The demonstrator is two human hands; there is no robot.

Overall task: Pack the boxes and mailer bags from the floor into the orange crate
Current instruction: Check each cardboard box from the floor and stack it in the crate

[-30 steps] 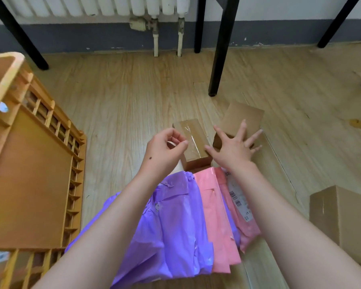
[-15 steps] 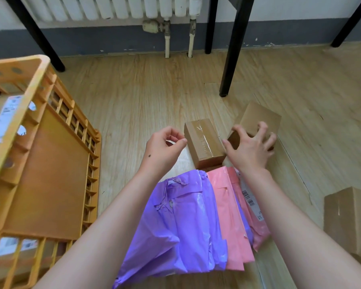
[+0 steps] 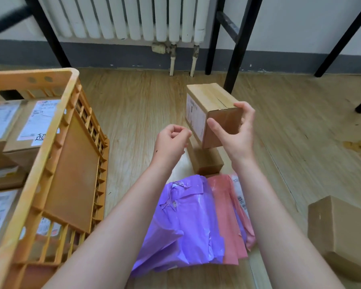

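Holding labelled cardboard parcels (image 3: 35, 124) stacked inside, orange crate (image 3: 56, 155) stands at left on the wood floor (image 3: 133, 113). Right hand (image 3: 236, 132): grip clamped on a small cardboard box (image 3: 211, 109), raised clear of the floor; half a second ago that box lay on the floor under the fingers. Left hand (image 3: 171, 142): grip loosely curled together, holding nothing, as before. Second small box (image 3: 206, 161) rests on the floor just below. Purple mailer bag (image 3: 186, 226) and pink mailer bag (image 3: 227, 215) lie near, overlapping, unmoved. Larger carton (image 3: 342, 232) at near right.
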